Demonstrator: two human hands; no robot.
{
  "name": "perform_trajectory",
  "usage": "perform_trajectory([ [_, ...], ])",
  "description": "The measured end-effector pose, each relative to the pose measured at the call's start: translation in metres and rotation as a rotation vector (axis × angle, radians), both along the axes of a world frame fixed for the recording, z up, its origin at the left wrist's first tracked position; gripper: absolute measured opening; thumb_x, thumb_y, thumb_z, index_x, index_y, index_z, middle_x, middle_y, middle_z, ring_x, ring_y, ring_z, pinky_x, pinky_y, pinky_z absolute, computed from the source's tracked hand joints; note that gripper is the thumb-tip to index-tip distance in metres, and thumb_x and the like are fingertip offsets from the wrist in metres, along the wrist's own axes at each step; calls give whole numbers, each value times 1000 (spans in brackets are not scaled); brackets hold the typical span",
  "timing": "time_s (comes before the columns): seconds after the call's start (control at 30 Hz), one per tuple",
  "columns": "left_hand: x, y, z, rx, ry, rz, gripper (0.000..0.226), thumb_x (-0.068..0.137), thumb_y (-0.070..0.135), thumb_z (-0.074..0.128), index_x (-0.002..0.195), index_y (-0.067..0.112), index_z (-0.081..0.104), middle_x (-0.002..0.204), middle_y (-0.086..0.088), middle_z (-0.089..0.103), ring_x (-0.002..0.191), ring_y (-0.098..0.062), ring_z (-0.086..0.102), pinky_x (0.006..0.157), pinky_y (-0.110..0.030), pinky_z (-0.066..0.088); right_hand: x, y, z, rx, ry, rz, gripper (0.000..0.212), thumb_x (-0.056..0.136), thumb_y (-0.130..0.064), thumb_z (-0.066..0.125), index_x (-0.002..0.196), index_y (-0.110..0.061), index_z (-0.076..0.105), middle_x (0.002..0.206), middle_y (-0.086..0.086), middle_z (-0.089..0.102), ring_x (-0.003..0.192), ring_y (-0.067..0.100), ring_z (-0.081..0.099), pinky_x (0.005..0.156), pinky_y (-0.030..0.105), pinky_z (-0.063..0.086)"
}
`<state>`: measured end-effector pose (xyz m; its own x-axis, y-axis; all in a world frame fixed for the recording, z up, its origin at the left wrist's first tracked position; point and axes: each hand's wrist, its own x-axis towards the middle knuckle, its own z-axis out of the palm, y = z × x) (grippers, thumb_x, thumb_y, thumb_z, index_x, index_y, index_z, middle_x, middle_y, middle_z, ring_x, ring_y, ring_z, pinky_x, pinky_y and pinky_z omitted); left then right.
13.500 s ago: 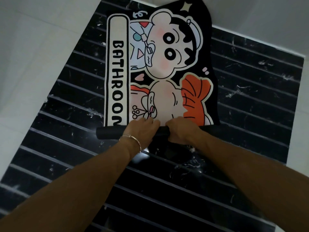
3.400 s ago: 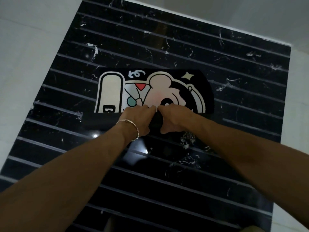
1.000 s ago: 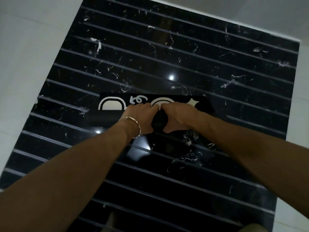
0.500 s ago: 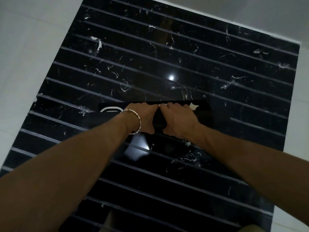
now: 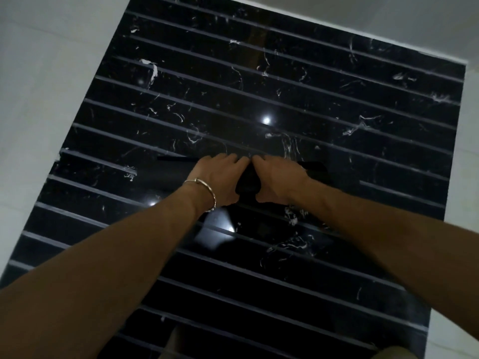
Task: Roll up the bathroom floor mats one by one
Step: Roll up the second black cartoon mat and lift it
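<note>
The bathroom mat (image 5: 171, 172) is a black roll lying crosswise on the dark floor, none of its printed picture showing. Its ends stick out left and right of my hands; the right end (image 5: 315, 172) is barely distinct from the floor. My left hand (image 5: 217, 180), with a thin metal bangle on the wrist, presses down on the roll's middle with fingers curled over its far side. My right hand (image 5: 278, 181) grips the roll right beside it, fingertips almost touching the left hand's. The middle of the roll is hidden under both hands.
The floor is a glossy black marble panel (image 5: 259, 99) with pale grooves and white veins, reflecting lamp spots. Light grey tiles (image 5: 39, 86) border it on the left, far side and right. No other mat is in view.
The roll has advanced away from me over the last strip of printed mat. The picture that showed beyond my hands one second ago is now fully wound in.
</note>
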<state>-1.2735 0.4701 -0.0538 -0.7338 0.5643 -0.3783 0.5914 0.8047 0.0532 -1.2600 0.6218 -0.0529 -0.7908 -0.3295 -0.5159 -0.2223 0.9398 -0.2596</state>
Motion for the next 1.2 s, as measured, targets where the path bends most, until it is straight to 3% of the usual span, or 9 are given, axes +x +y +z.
perform_trajectory([
  [0.1, 1, 0, 0, -66, 25, -43, 58, 78, 34, 65, 127, 19, 37, 119, -3, 54, 108, -25, 55, 83, -37, 42, -7, 0, 8, -70, -201, -15, 48, 72, -34, 72, 112, -18, 51, 106, 5, 65, 85, 21, 58, 69, 29, 45],
  [0.33, -8, -2, 8, -4, -126, 59, 54, 74, 38, 67, 119, 23, 41, 108, 0, 62, 95, -26, 63, 75, -35, 45, 4, 0, 4, 16, 118, 67, 60, 74, -43, 69, 121, -17, 42, 118, 6, 55, 104, 26, 56, 83, 38, 43],
  [0.43, -1, -4, 4, -23, 29, -15, 62, 77, 36, 64, 130, 22, 35, 120, -1, 55, 108, -25, 56, 84, -37, 43, -7, 1, 9, -34, -78, 1, 58, 70, -39, 72, 117, -18, 45, 111, 4, 61, 94, 24, 60, 73, 30, 44],
  [0.53, -1, -3, 2, -63, 99, -53, 60, 79, 35, 62, 130, 21, 35, 122, -4, 51, 110, -26, 53, 85, -38, 42, -11, 4, 15, -97, -249, -58, 58, 69, -37, 74, 119, -22, 48, 107, 1, 64, 88, 20, 61, 74, 30, 50],
  [0.73, -10, -3, 7, 37, -59, 86, 57, 73, 40, 67, 120, 20, 43, 112, -3, 60, 99, -29, 62, 77, -35, 45, 0, -2, 10, 26, 152, 50, 61, 76, -47, 68, 123, -18, 43, 120, 6, 58, 105, 27, 58, 91, 41, 43],
  [0.9, -7, -4, 3, 20, 37, -1, 65, 73, 40, 66, 130, 21, 41, 123, -2, 52, 111, -25, 52, 90, -38, 39, -16, 1, 14, -24, -132, -54, 57, 69, -44, 71, 117, -21, 51, 106, 3, 64, 87, 23, 62, 70, 30, 45],
  [1.03, -2, -3, -4, 132, 174, -123, 65, 61, 31, 76, 121, 16, 55, 107, -7, 60, 93, -28, 60, 80, -39, 45, -20, 7, 10, -84, -265, -87, 45, 69, -40, 72, 107, -23, 57, 91, -3, 65, 69, 11, 57, 59, 24, 44],
  [1.1, -3, -2, -10, 190, 250, -171, 70, 52, 31, 80, 117, 15, 59, 102, -7, 62, 87, -27, 62, 77, -37, 48, -20, 12, 8, -128, -300, -133, 39, 69, -37, 73, 102, -21, 59, 87, -2, 66, 71, 14, 61, 61, 26, 48],
  [1.2, -4, 3, -5, 111, 184, -169, 67, 64, 35, 76, 124, 18, 52, 109, -6, 60, 95, -28, 60, 85, -39, 44, -18, 15, 6, -198, -391, -198, 34, 68, -36, 76, 94, -21, 61, 86, 0, 67, 74, 16, 63, 65, 28, 53],
])
